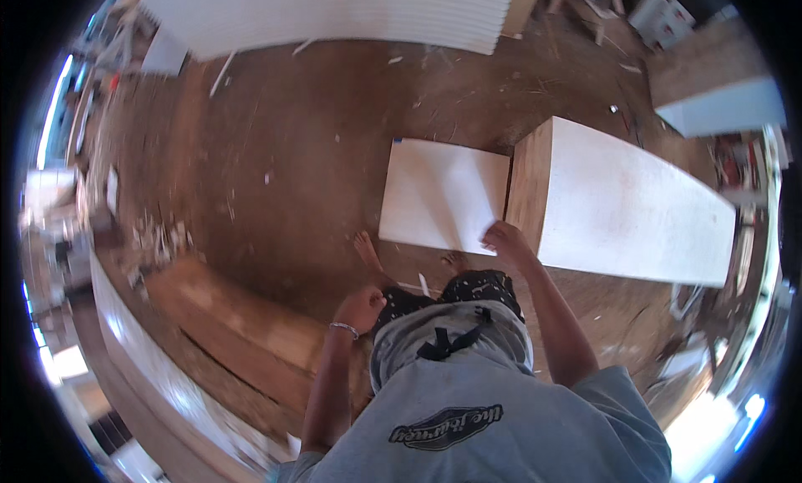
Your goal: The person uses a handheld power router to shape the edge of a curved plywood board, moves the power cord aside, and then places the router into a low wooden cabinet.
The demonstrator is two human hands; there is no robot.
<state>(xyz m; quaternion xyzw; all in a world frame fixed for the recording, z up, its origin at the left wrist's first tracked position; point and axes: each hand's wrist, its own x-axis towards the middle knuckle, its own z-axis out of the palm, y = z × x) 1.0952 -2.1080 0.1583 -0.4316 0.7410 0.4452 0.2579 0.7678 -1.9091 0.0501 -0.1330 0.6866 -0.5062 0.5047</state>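
My left hand [361, 308] hangs beside my left thigh, fingers curled in; whether anything lies inside them is hidden. A bracelet circles that wrist. My right hand [506, 239] is held out over the near right corner of a flat white board [443, 187]. Its fingers are bent and slightly blurred, so I cannot tell whether they touch the board or hold anything. The board lies low by my bare feet, with shadows across it. Right beside it stands a long box-like piece [631, 203] with a white top and a bare wooden end.
A stack of white sheets [351, 15] stands at the far side. Thick wooden beams [242, 316] run along my left, near a heap of wood offcuts [159, 237]. Another white and brown block [714, 82] sits far right. Scraps dot the brown floor [292, 141].
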